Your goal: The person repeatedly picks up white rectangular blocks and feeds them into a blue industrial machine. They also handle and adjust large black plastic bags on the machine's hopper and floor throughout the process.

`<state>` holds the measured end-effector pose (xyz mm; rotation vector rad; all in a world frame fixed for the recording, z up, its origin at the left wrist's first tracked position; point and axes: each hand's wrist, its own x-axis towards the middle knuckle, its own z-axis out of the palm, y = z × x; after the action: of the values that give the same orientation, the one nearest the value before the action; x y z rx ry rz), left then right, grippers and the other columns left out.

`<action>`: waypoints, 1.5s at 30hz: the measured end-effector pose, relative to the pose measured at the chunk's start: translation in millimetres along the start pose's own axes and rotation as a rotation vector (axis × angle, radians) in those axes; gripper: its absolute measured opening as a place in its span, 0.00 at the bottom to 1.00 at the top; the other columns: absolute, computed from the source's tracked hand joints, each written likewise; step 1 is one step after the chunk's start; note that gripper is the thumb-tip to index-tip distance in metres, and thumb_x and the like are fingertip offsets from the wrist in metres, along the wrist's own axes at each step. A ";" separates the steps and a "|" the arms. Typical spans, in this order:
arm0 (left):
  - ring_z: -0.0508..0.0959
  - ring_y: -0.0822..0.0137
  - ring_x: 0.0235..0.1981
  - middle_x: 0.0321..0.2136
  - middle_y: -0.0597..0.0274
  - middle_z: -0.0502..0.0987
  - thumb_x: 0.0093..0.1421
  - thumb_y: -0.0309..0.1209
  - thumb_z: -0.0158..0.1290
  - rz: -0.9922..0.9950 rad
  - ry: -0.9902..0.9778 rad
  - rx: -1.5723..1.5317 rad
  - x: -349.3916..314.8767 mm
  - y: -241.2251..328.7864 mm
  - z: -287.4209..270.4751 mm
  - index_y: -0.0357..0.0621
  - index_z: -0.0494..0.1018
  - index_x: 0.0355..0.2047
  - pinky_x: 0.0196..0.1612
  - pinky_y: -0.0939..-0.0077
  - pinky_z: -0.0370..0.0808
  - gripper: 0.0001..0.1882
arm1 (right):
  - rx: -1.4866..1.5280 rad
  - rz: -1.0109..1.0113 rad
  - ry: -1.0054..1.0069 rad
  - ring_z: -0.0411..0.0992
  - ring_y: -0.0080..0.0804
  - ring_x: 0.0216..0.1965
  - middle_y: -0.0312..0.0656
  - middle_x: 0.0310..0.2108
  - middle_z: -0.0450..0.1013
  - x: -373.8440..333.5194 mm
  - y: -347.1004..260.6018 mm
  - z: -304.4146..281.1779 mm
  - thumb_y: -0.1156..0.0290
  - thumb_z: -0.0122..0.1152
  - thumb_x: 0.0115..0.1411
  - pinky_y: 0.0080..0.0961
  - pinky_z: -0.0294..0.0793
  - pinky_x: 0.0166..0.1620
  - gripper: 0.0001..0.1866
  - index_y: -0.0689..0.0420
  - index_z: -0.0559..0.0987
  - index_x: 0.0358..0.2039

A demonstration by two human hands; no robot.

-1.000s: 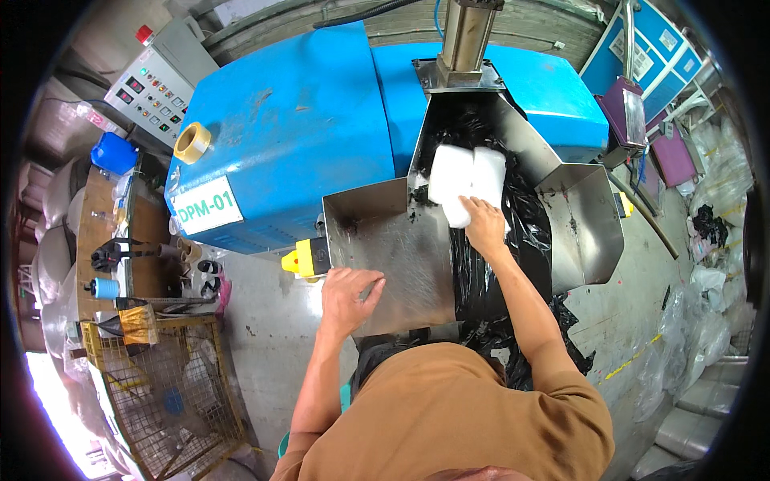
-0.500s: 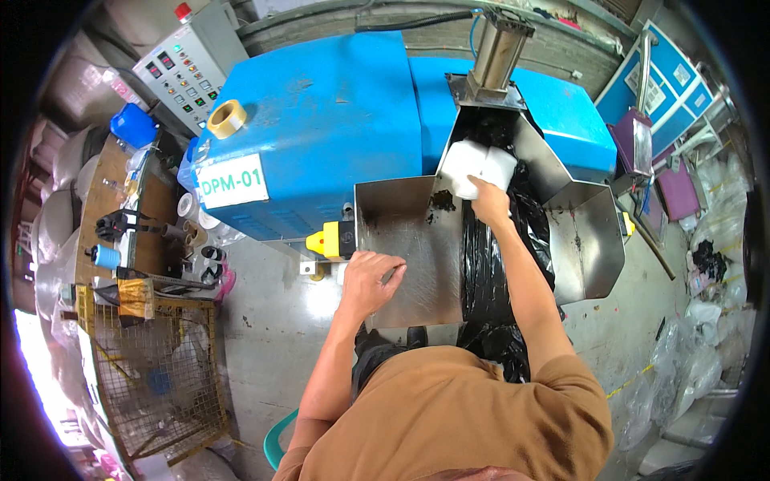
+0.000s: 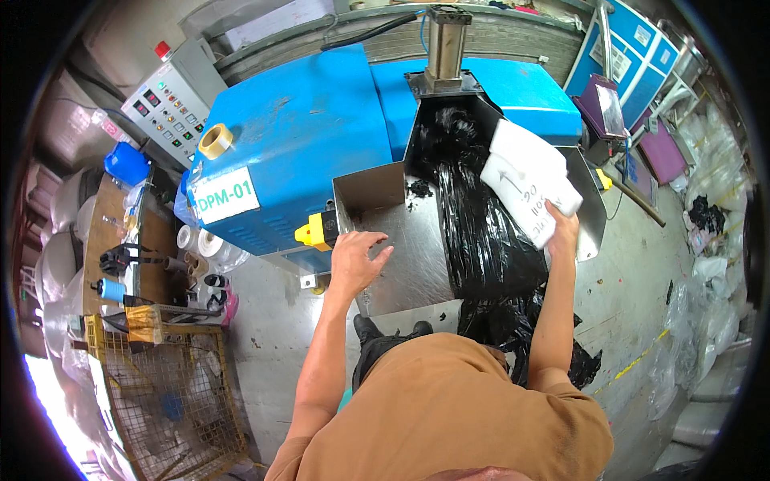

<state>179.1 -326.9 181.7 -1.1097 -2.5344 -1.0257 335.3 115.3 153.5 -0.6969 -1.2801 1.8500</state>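
My right hand [image 3: 563,232] grips the near end of a white foam-like block [image 3: 525,180] with handwriting on it. The block is tilted over the right side of a metal feed tray [image 3: 405,276]. Black plastic film [image 3: 477,248] runs from the machine's chute down through the tray and hangs over its near edge. My left hand [image 3: 355,260] is at the tray's left edge, thumb apart from the fingers, holding nothing; whether it touches the metal I cannot tell. A small scrap of black plastic [image 3: 419,189] lies beside the film.
Behind the tray stands a blue machine [image 3: 313,112] with a roll of tape [image 3: 215,141] on top and a metal cylinder [image 3: 446,48] above the chute. A yellow switch [image 3: 317,231] juts out by my left hand. A control cabinet [image 3: 172,104] and wire cage [image 3: 172,393] are left.
My right hand has drawn the white block out of the chute mouth, back and to the right, baring the black film there. My left hand's fingers have spread slightly. The view has shifted a little.
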 end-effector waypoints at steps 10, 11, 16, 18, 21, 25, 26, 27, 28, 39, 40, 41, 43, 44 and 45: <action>0.76 0.56 0.57 0.51 0.49 0.80 0.62 0.47 0.64 -0.469 -0.566 -0.570 -7.1 52.6 69.8 0.38 0.77 0.53 0.58 0.63 0.74 0.28 | 0.426 0.248 0.172 0.71 0.47 0.61 0.50 0.61 0.71 -111.0 40.3 -74.6 0.67 0.57 0.65 0.47 0.72 0.63 0.32 0.65 0.64 0.66; 0.75 0.55 0.59 0.54 0.46 0.78 0.62 0.50 0.63 -0.509 -0.656 -0.627 -9.6 53.1 86.1 0.35 0.75 0.57 0.58 0.62 0.74 0.33 | 0.437 0.260 0.180 0.71 0.47 0.61 0.50 0.60 0.71 -118.8 45.0 -69.1 0.67 0.57 0.65 0.47 0.72 0.63 0.31 0.65 0.64 0.66; 0.70 0.40 0.63 0.66 0.30 0.62 0.64 0.64 0.54 -0.816 -0.954 -1.094 -3.6 66.1 145.5 0.31 0.55 0.71 0.60 0.48 0.74 0.53 | 0.348 0.365 0.277 0.74 0.43 0.58 0.47 0.58 0.72 -154.8 51.1 -21.3 0.66 0.58 0.68 0.49 0.77 0.56 0.28 0.63 0.66 0.64; 0.71 0.39 0.61 0.65 0.29 0.62 0.64 0.64 0.55 -0.895 -0.914 -1.218 -1.1 68.2 168.3 0.30 0.55 0.70 0.60 0.46 0.74 0.52 | 0.335 0.396 0.272 0.74 0.43 0.58 0.46 0.58 0.72 -163.1 59.4 -13.6 0.65 0.58 0.68 0.48 0.77 0.56 0.28 0.63 0.66 0.65; 0.73 0.40 0.58 0.62 0.32 0.66 0.65 0.61 0.55 -0.950 -0.868 -1.332 7.1 73.2 188.3 0.32 0.57 0.69 0.56 0.43 0.76 0.48 | 0.337 0.463 0.248 0.69 0.42 0.63 0.45 0.63 0.69 -177.5 62.0 2.1 0.63 0.58 0.68 0.47 0.71 0.62 0.31 0.58 0.62 0.68; 0.79 0.49 0.50 0.52 0.43 0.75 0.67 0.46 0.56 -1.022 -0.709 -1.453 15.8 80.9 193.6 0.33 0.65 0.63 0.48 0.52 0.79 0.33 | 0.371 0.500 0.230 0.70 0.40 0.62 0.44 0.62 0.69 -194.9 64.9 17.3 0.63 0.57 0.69 0.46 0.72 0.61 0.30 0.57 0.63 0.68; 0.80 0.51 0.48 0.50 0.44 0.76 0.67 0.43 0.56 -0.998 -0.650 -1.465 18.4 82.2 195.3 0.32 0.66 0.61 0.47 0.54 0.79 0.31 | 0.366 0.502 0.240 0.71 0.39 0.60 0.43 0.60 0.70 -196.2 64.8 18.3 0.64 0.58 0.69 0.44 0.74 0.59 0.28 0.57 0.64 0.66; 0.81 0.53 0.47 0.49 0.45 0.77 0.66 0.40 0.57 -0.974 -0.590 -1.476 20.6 81.8 195.7 0.31 0.67 0.60 0.46 0.56 0.79 0.29 | 0.360 0.505 0.249 0.73 0.38 0.58 0.42 0.59 0.71 -197.8 65.1 19.2 0.64 0.58 0.69 0.43 0.76 0.57 0.27 0.57 0.66 0.65; 0.81 0.53 0.46 0.48 0.45 0.78 0.65 0.37 0.56 -0.998 -0.562 -1.419 22.3 80.4 195.4 0.30 0.67 0.58 0.45 0.57 0.80 0.27 | 0.335 0.483 0.232 0.69 0.44 0.62 0.47 0.62 0.68 -200.2 65.8 17.3 0.65 0.67 0.63 0.44 0.72 0.62 0.38 0.59 0.61 0.69; 0.80 0.60 0.44 0.52 0.41 0.77 0.62 0.27 0.48 -0.979 -0.136 -1.190 22.1 65.5 224.8 0.38 0.62 0.69 0.46 0.69 0.77 0.33 | -1.539 -0.195 -0.301 0.53 0.65 0.72 0.59 0.71 0.57 -120.7 30.1 47.2 0.43 0.71 0.54 0.55 0.56 0.70 0.44 0.50 0.71 0.68; 0.80 0.62 0.42 0.53 0.40 0.78 0.61 0.27 0.48 -0.973 -0.115 -1.193 21.9 58.5 235.3 0.40 0.60 0.72 0.45 0.71 0.77 0.36 | -1.527 -0.103 -0.381 0.51 0.66 0.73 0.58 0.72 0.56 -106.0 31.5 56.7 0.38 0.68 0.55 0.60 0.55 0.70 0.45 0.49 0.71 0.68; 0.80 0.64 0.41 0.53 0.42 0.78 0.61 0.27 0.47 -0.978 -0.115 -1.212 22.8 50.9 243.7 0.42 0.61 0.72 0.44 0.72 0.76 0.36 | -1.513 -0.011 -0.463 0.50 0.67 0.73 0.58 0.73 0.54 -92.4 34.6 64.9 0.34 0.65 0.56 0.64 0.55 0.69 0.46 0.48 0.71 0.68; 0.79 0.68 0.39 0.53 0.46 0.79 0.61 0.26 0.46 -0.981 -0.118 -1.258 28.5 39.8 259.6 0.45 0.63 0.72 0.43 0.74 0.75 0.36 | -1.624 0.153 -0.555 0.45 0.69 0.74 0.57 0.75 0.52 -70.2 40.7 84.9 0.30 0.60 0.56 0.73 0.52 0.67 0.47 0.46 0.69 0.70; 0.78 0.69 0.38 0.52 0.48 0.80 0.60 0.25 0.46 -0.971 -0.056 -1.223 30.9 36.4 268.5 0.46 0.64 0.71 0.42 0.74 0.75 0.35 | -1.680 0.236 -0.606 0.43 0.70 0.75 0.57 0.75 0.51 -62.4 46.3 92.3 0.28 0.58 0.57 0.78 0.51 0.66 0.48 0.45 0.69 0.70; 0.78 0.70 0.36 0.50 0.49 0.81 0.60 0.25 0.46 -0.960 -0.003 -1.191 34.2 38.6 277.1 0.46 0.66 0.70 0.41 0.75 0.75 0.35 | -1.693 0.199 -0.601 0.42 0.71 0.75 0.57 0.75 0.50 -54.6 53.6 90.2 0.27 0.58 0.56 0.80 0.49 0.65 0.49 0.44 0.68 0.71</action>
<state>209.1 -105.0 10.6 0.1931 -2.3005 -2.9153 280.1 12.3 135.2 -1.0682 -3.2264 0.6443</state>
